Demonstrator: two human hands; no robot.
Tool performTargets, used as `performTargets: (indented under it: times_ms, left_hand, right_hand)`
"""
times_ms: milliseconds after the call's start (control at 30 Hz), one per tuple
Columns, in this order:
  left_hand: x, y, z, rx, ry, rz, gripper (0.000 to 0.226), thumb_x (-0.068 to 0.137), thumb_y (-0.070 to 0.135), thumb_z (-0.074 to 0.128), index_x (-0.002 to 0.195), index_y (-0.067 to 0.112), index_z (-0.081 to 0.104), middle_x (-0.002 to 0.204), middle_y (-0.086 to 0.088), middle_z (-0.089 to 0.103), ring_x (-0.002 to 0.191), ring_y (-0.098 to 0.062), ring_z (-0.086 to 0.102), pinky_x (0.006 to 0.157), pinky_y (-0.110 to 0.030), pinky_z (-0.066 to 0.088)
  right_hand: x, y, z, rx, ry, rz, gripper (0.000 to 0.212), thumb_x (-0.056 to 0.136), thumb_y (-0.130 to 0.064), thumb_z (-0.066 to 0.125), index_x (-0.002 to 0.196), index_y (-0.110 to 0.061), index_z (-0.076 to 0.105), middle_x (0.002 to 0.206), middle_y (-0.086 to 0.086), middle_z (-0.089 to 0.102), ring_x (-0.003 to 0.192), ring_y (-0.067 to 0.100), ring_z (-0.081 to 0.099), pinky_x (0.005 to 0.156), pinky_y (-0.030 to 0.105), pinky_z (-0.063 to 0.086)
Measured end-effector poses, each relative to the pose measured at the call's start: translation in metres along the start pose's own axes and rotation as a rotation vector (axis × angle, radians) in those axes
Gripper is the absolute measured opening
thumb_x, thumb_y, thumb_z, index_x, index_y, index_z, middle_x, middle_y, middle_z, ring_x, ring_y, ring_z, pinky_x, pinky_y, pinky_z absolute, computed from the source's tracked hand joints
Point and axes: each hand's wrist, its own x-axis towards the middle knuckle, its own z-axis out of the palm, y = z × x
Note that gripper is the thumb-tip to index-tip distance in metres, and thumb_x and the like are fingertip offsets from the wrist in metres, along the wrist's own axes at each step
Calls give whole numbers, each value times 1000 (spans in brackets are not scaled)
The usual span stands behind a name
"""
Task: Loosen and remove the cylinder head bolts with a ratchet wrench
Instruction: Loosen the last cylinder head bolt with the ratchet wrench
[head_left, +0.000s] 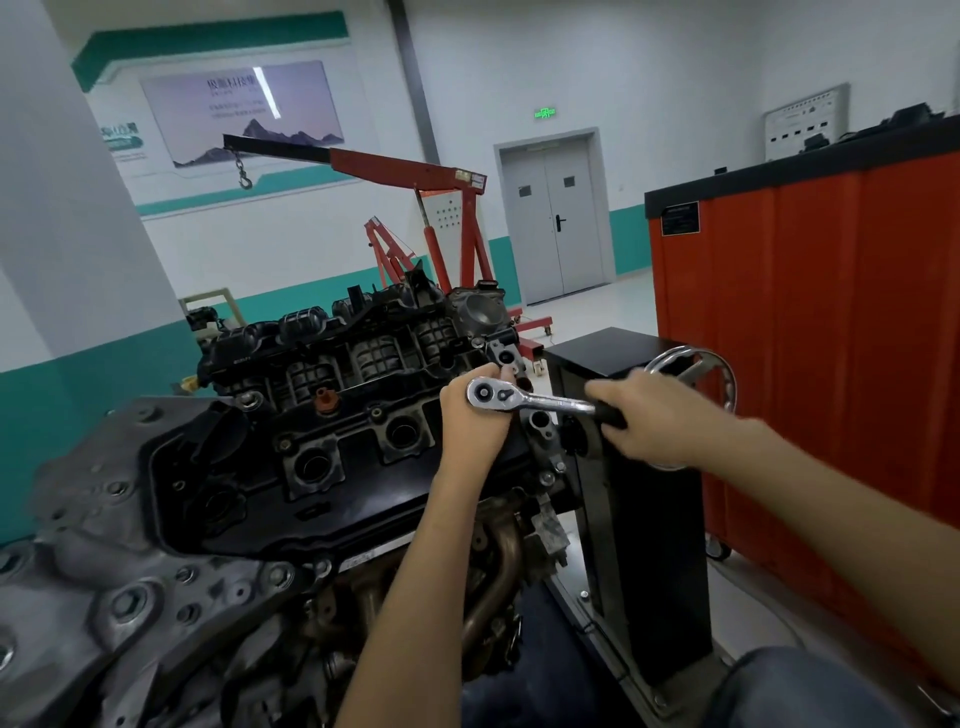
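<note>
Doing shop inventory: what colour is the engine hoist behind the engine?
The engine hoist is red, black at its boom tip; head view.

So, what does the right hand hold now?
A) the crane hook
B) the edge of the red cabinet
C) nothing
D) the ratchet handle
D: the right hand has its fingers curled round the black handle end of the ratchet, while the left hand holds the ratchet's head over the engine.

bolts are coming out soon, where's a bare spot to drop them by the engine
Bare: the black stand top, between engine and handwheel. Crowded: around the ratchet wrench, with left hand and right hand on it.
</note>
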Motion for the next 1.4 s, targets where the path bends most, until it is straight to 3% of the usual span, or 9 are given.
performTargets:
  times_ms: [167,300,500,700,767,867,967,1100,1400]
  left_hand:
    - [-6,10,17,-157,82,-57,61,86,-13,52,45,27,30,39,14,28,41,-1,26,47,-13,21]
    - [-7,11,14,-122,86,6,55,85,-14,54,52,20,26,47,11,23,46,-3,23,49,-16,19]
    - [-1,0,-2,8,-152,27,55,91,3,61,53,20,25,47,8,26,52,-7,23,56,-27,23]
    - [4,3,-4,80,-239,55,57,83,-4,59,44,28,34,42,10,35,48,-6,29,52,-22,26]
    - [3,1,-5,39,-185,18,61,86,-2,59,39,28,35,40,10,34,46,-5,28,51,-21,24]
    - [0,0,3,-31,-113,-3,64,88,-5,55,37,28,36,39,9,29,45,-5,25,52,-20,23]
    - [-3,3,11,-74,-72,9,64,83,-13,54,37,27,35,39,10,28,43,-3,24,50,-18,22]
    - [-4,6,13,-73,-18,49,60,78,-17,54,48,26,24,40,11,25,42,-3,23,47,-12,20]
    - [5,4,-10,79,-297,64,56,88,-3,60,51,20,26,45,9,26,47,-6,24,52,-20,23]
  right_hand:
    - [-51,-72,80,848,79,286,13,79,-5,61,82,-15,54,62,-2,51,47,2,45,46,19,39]
    - [-45,-119,106,1024,183,329,10,79,-4,57,78,-14,54,63,1,53,48,3,46,45,13,36]
    - [-41,-48,66,716,-9,201,18,79,0,60,76,-18,58,55,-7,49,41,-1,47,42,16,36]
    - [1,13,-9,-49,-37,16,11,86,-16,58,83,-23,49,62,-8,50,52,3,48,45,14,28]
    - [-5,6,0,-6,-4,46,13,86,-18,58,83,-24,47,65,-7,50,54,5,48,46,15,30]
    - [-39,-31,47,529,-46,191,14,84,-9,61,82,-20,51,71,0,56,54,8,55,47,24,44]
    - [-58,-82,83,950,80,309,14,81,-4,61,82,-16,55,63,-2,54,45,2,48,43,18,39]
    - [-54,-123,98,1135,175,330,17,78,-3,58,78,-19,56,57,-8,55,49,0,49,46,13,37]
    - [-24,-5,15,283,-162,70,14,86,-10,59,95,-20,55,71,-4,56,55,3,56,45,12,42]
